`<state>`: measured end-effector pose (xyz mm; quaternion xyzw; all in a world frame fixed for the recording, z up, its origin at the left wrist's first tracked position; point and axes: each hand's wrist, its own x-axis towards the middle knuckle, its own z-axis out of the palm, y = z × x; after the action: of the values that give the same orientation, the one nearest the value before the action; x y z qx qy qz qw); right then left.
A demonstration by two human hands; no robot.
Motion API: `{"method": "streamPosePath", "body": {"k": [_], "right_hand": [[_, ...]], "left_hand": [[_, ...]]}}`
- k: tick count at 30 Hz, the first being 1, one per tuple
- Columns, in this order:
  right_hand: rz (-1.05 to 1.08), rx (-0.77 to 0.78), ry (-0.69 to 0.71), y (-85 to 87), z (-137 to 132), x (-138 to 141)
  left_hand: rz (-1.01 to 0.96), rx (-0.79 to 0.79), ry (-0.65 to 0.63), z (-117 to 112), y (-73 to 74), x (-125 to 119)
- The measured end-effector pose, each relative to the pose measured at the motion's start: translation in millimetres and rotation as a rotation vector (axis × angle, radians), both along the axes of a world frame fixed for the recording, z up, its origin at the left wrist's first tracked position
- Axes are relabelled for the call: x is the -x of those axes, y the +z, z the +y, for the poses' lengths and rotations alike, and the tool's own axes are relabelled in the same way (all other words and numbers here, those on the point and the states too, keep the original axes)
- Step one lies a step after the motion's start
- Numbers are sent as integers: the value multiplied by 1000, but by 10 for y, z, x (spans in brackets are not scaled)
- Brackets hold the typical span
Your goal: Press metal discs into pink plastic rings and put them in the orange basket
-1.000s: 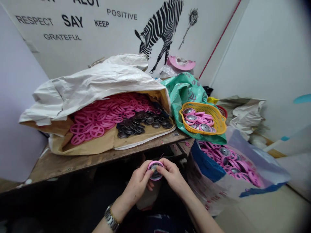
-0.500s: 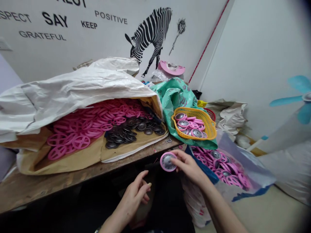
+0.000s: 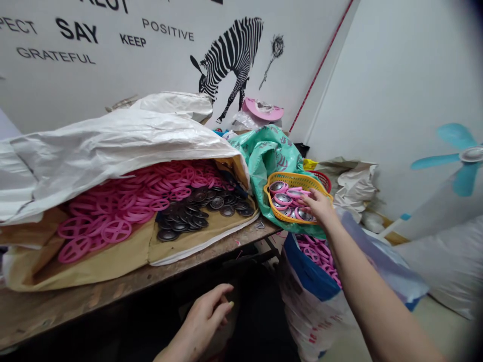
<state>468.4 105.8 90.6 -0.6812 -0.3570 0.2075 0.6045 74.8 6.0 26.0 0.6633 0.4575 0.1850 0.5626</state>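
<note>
My right hand (image 3: 319,207) reaches over the yellow basket (image 3: 272,177), its fingers apart and touching or just above the wheels inside. Several pink-rimmed wheels with grey hubs lie there, among them a wheel (image 3: 282,199) left of my fingertips. Nothing shows in its grip, though the fingertips partly cover the wheels. My left hand (image 3: 206,314) hovers empty in front of the table edge, fingers loosely bent and thumb apart from them. Left of the basket, a sack (image 3: 124,136) lies open with pink spoked rings (image 3: 116,230) and black hub discs (image 3: 188,218).
The basket rests on a green bag (image 3: 260,151) at the right end of the wooden table (image 3: 90,291). Below it stands a sack (image 3: 309,281) of pink wheel parts, partly hidden by my right forearm. A blue-bladed fan (image 3: 464,161) is at the right.
My right hand has moved up and right from in front of the table to the basket; the wheel it held is no longer between its fingers. My left hand stays nearly in place.
</note>
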Motion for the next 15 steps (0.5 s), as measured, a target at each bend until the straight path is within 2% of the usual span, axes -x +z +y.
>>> {"method": "streamPosePath", "body": {"k": [5,9,12,15], "right_hand": [[-217,-17,-15,-97,-73,48],[-426,-87,7,-62,-256,198],[-612,-150,65,2,-474,420],[-622,-140,144,48,-730,710]], "left_hand": [[38,-92,9,80,89,94],[42,-219,52,174,259,199],[83,-449,107,319,415,323],[220,-744,150,581,545,497]]}}
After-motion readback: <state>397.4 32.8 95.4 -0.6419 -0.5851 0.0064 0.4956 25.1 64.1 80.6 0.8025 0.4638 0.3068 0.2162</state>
